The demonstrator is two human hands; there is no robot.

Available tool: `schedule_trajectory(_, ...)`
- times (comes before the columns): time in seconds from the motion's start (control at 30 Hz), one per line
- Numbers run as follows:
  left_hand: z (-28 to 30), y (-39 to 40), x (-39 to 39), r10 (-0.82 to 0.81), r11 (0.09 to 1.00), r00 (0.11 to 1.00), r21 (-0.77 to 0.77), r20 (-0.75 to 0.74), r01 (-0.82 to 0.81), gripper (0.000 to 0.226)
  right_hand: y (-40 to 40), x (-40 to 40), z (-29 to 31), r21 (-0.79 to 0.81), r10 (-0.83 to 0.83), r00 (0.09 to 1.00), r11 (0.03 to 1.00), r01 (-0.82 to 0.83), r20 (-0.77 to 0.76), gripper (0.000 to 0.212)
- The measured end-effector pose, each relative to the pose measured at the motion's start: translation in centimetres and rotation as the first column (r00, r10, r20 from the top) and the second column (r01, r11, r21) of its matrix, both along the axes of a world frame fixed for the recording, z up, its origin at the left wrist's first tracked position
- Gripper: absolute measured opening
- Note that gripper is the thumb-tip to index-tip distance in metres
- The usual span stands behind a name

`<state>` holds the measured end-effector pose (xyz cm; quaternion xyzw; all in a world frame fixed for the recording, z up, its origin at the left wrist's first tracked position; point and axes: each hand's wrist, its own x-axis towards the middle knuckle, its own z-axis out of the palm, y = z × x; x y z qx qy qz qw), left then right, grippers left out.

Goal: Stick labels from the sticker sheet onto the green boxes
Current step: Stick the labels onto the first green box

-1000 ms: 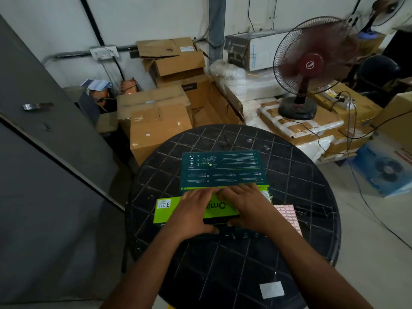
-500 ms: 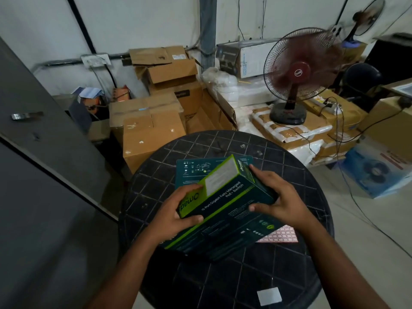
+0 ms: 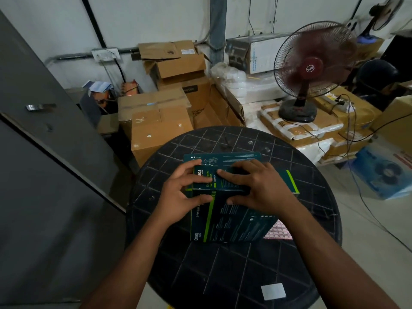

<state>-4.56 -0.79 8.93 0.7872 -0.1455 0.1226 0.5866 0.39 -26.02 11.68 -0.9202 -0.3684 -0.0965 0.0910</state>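
Both my grips curl around the green box point(image 3: 231, 210): left hand point(image 3: 182, 195), right hand point(image 3: 258, 188). Sticker sheet point(image 3: 278, 230) peeks out right of them; bare desk point(image 3: 223, 270) nearward.

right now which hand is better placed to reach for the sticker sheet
The right hand, probably. The sticker sheet pokes out from under the green box on the right side, just below that hand. The left hand grips the box's opposite edge and would have to cross over it.
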Motion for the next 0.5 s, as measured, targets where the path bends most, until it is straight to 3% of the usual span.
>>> schedule_trajectory(0.13,-3.3,0.6,-0.4,0.094,0.992,0.985,-0.067,-0.141,-0.104,0.041,1.3,-0.1,-2.7,-0.01,-0.009,1.0,1.0,0.009,-0.006,0.068)
schedule_trajectory(0.27,-4.6,1.6,-1.0,0.057,0.976,0.96,-0.188,-0.273,-0.111,0.042,2.6,-0.8,-3.8,0.03,-0.047,0.997,0.999,0.046,0.057,0.064)
schedule_trajectory(0.5,-5.1,1.5,-1.7,0.105,0.929,0.954,-0.316,-0.282,-0.195,0.043,7.0,-3.2,-5.1,0.331,-0.061,0.988,0.944,0.01,0.145,0.029)
